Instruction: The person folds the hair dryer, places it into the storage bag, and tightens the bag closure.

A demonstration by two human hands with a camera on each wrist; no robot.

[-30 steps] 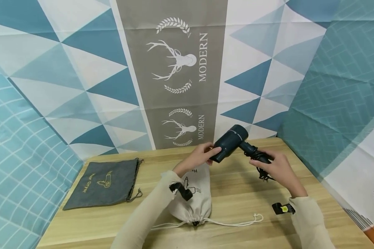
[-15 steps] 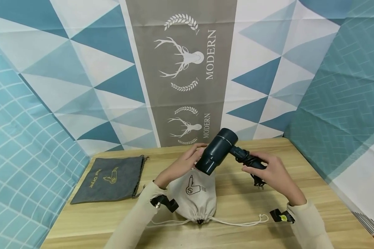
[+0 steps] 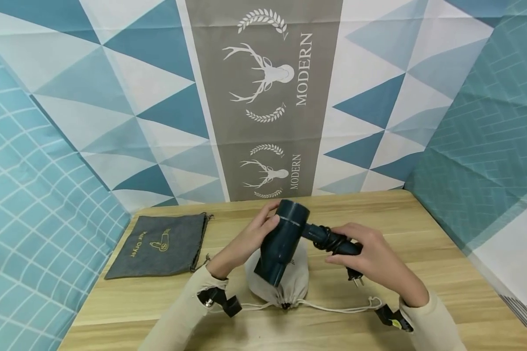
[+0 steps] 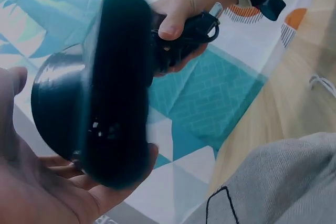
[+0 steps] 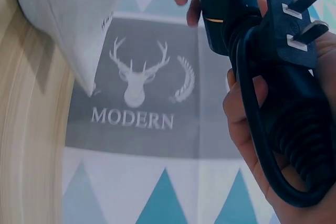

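Cream drawstring bag [image 3: 298, 279], partly hidden by the glossy hair dryer [image 3: 282, 243] left hand [image 3: 247, 238] and right hand [image 3: 376, 256] grip, lies right of the flat grey pouch [image 3: 160, 251].

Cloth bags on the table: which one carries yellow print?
The dark grey bag, lying flat at the person's left; the pale bag shows black print instead.

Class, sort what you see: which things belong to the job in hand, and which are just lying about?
In the job:
hair dryer, held by the left hand and right hand
cord, wound round its handle
two-pin plug

Seemingly lying about:
grey drawstring pouch, flat on the table
pale drawstring bag, untouched, though possibly the dryer's
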